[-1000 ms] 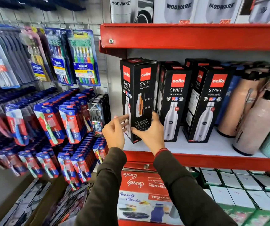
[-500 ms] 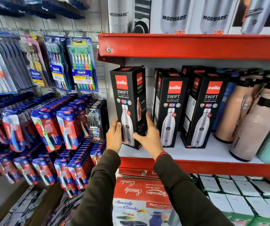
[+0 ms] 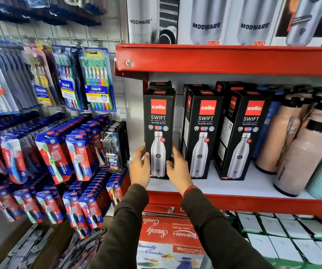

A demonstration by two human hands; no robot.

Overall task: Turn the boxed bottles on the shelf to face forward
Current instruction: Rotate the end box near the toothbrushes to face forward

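Now both hands' fingers (image 3: 147, 154) grasp the leftmost boxed bottle (image 3: 158, 133), front-facing

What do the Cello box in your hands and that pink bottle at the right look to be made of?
Cello box: printed cardboard by the look, black with a slight sheen, crisp folded edges and a top flap. Both the left hand and right hand grip its lower sides. Pink bottle: matte, probably coated metal, though plastic can't be excluded; black cap looks plastic.

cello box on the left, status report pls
Left hand and right hand grip left box low. Box upright, front forward. Middle box close beside, not blocking.
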